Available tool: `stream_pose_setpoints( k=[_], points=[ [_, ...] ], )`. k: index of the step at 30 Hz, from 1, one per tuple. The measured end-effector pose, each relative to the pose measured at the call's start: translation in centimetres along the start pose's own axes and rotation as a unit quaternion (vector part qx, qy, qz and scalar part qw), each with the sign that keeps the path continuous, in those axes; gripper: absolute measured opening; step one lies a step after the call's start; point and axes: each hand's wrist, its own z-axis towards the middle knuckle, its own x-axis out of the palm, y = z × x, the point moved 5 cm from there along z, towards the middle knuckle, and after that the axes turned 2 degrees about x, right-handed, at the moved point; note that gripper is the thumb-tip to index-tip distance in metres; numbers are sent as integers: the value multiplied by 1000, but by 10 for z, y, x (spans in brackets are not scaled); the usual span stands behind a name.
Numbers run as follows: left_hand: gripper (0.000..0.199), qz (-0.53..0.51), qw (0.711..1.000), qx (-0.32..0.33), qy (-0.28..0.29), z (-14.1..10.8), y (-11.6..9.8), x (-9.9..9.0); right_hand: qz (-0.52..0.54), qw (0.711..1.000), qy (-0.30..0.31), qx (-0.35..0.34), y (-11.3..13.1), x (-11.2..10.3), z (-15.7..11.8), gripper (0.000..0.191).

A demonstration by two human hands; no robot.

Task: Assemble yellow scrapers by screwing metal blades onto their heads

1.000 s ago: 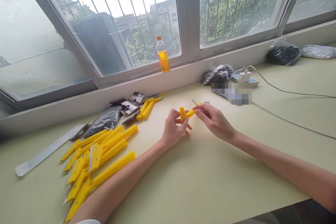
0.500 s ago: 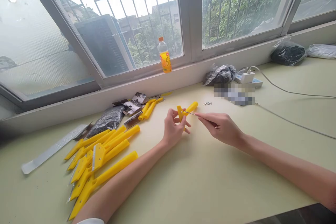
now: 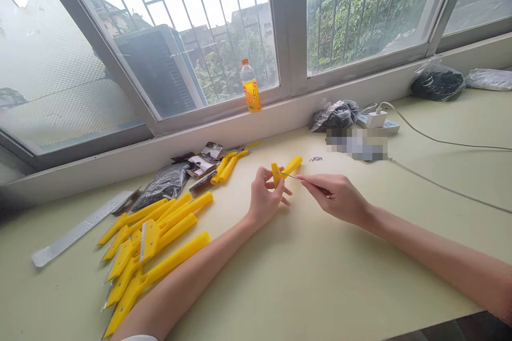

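Near the middle of the table, my left hand grips a yellow scraper by its head, its handle pointing up and right. My right hand pinches a thin metal screwdriver, whose tip meets the screw spot on the scraper's head. Small metal screws lie in a little group just beyond, to the right. A pile of several yellow scrapers with blades lies left of my left forearm. Farther back are some loose yellow handles.
Black plastic bag, dark cards and a clear strip lie at the left. An orange drink bottle stands on the sill. Bags, a power strip and cables are at the back right.
The scraper's head has tilted slightly in my left hand, and the screwdriver slants a little more. Otherwise both hands keep their places.
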Motion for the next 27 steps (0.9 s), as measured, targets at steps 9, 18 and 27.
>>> stream_pose_setpoints(
  k=[9, 18, 27],
  points=[
    [39, 4, 1000, 7, 4, 0, -1, 0, 4, 1000, 15, 12, 1, 2, 1, 28],
    [37, 36, 999, 18, 3, -1, -3, 0, 54, 991, 51, 112, 0, -5, 3, 11],
    [39, -10, 1000, 8, 3, 1, 0, -1, 108, 984, 55, 132, -6, 4, 1, 20]
  ],
)
